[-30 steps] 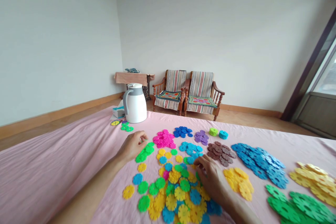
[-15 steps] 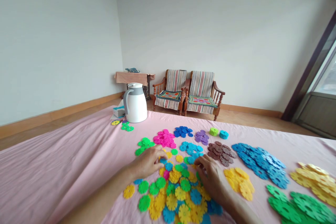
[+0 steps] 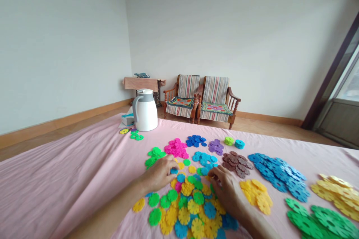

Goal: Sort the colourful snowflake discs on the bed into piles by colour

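Both my hands rest over a mixed heap of notched plastic discs in yellow, green and blue. My left hand is at the heap's far left, fingers bent, thumb and fingertips apart. A blue disc shows in that gap, apparently lying on the cloth. At the far right of the heap, my right hand bends its fingers down beside a light blue disc. A gap shows between its thumb and index finger, and I see nothing held there. Its other fingertips are partly hidden.
Sorted disc piles surround the heap: green, pink, dark blue, purple, brown and yellow. Larger blue discs lie right. A white jug stands behind on the pink cloth.
Almost nothing differs. Both hands keep the same place and pose, and the whole view has shifted very slightly.
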`<state>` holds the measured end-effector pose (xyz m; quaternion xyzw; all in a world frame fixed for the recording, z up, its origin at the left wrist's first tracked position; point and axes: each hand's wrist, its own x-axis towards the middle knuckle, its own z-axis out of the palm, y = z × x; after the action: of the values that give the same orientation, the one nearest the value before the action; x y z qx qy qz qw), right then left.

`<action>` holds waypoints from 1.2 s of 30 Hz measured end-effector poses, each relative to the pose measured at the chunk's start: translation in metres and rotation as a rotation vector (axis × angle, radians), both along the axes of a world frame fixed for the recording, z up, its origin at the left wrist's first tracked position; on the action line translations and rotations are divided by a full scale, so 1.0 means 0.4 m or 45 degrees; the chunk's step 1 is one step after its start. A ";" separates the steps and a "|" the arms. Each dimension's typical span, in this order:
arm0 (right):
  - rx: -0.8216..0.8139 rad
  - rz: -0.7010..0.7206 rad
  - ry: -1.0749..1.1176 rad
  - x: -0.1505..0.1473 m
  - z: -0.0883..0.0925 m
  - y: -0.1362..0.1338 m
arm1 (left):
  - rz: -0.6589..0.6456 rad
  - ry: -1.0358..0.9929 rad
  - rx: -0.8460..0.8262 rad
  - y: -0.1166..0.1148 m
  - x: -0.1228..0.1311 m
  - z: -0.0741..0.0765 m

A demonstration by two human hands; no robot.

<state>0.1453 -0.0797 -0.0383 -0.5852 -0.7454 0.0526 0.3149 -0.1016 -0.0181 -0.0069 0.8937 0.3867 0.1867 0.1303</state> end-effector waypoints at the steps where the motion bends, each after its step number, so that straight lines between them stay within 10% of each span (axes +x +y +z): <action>1: 0.002 0.002 0.000 0.000 -0.001 0.000 | 0.001 -0.006 0.002 0.001 0.000 -0.001; 36: -0.021 0.022 0.008 0.001 0.003 0.002 | 0.044 -0.120 -0.191 0.032 -0.028 -0.020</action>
<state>0.1458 -0.0790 -0.0371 -0.5811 -0.7490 0.0635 0.3118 -0.1129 -0.0052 -0.0150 0.8648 0.4086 0.2011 0.2116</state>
